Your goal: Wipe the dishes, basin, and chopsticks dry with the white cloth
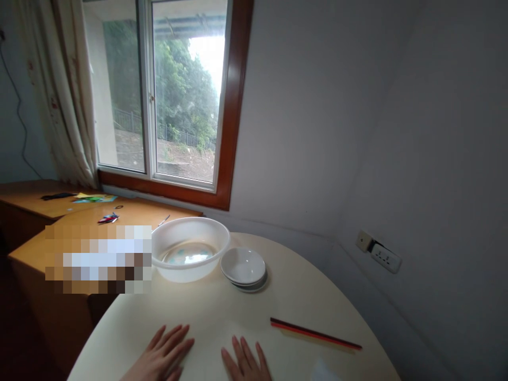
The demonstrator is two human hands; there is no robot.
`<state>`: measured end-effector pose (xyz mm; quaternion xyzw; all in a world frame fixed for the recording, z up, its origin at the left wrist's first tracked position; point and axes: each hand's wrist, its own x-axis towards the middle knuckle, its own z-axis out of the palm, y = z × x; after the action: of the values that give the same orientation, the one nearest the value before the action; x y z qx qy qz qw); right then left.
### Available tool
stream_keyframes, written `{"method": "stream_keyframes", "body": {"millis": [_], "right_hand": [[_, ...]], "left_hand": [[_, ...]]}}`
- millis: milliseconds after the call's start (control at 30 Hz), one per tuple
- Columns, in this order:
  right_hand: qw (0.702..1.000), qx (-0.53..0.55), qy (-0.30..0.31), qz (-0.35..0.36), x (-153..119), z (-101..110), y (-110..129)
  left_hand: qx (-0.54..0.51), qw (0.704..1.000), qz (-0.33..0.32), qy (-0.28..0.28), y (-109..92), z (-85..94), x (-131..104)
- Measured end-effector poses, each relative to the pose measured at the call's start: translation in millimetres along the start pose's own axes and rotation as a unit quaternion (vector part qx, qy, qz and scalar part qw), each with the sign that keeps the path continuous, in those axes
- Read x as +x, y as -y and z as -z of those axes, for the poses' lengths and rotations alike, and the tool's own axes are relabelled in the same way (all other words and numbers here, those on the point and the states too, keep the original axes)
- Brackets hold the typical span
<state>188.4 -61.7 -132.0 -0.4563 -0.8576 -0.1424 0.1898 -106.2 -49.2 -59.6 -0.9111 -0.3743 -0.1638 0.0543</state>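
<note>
My left hand [163, 353] rests on the pale round table [206, 309] near its front, fingers stretched out and holding nothing. To its right, my right hand [245, 361] lies on the same tabletop with its fingers spread, also bare. Beyond both hands stands a white plastic basin [190, 272] with what looks like water in it. Beside the basin sits a small stack of white dishes [244, 266]. Right of my right hand lie chopsticks [315, 334], dark and red, close together; they touch neither hand.
A wooden desk [135, 209] adjoins the table at the left, with pens [108, 218] and colored papers [94, 199] on it. Behind are a window [184, 106] and a curtain [65, 95]. A wall socket [386, 257] is at the right. A blurred patch covers part of the desk.
</note>
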Motion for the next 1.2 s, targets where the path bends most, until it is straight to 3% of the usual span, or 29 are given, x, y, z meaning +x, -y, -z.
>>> {"method": "stream_keyframes", "body": {"millis": [167,300,467,700,933,1200], "right_hand": [[0.985,0.108,0.120,-0.060,8,34,10],[0.973,0.153,0.151,-0.086,14,62,16],[0.965,0.174,0.167,-0.102,17,82,22],[0.956,0.175,0.212,-0.107,21,100,24],[0.956,0.171,0.214,-0.104,21,106,24],[0.955,0.180,0.202,-0.126,23,115,29]], "left_hand": [[-0.008,0.999,0.028,0.035,-7,13.0,1],[-0.039,0.997,0.046,0.043,-12,16.7,2],[-0.039,0.994,0.102,0.007,-22,15.9,4],[-0.063,0.990,0.123,-0.018,-32,20.9,8],[-0.093,0.992,0.076,0.051,-21,28.7,7],[-0.082,0.994,0.064,0.038,-16,17.9,4]]}}
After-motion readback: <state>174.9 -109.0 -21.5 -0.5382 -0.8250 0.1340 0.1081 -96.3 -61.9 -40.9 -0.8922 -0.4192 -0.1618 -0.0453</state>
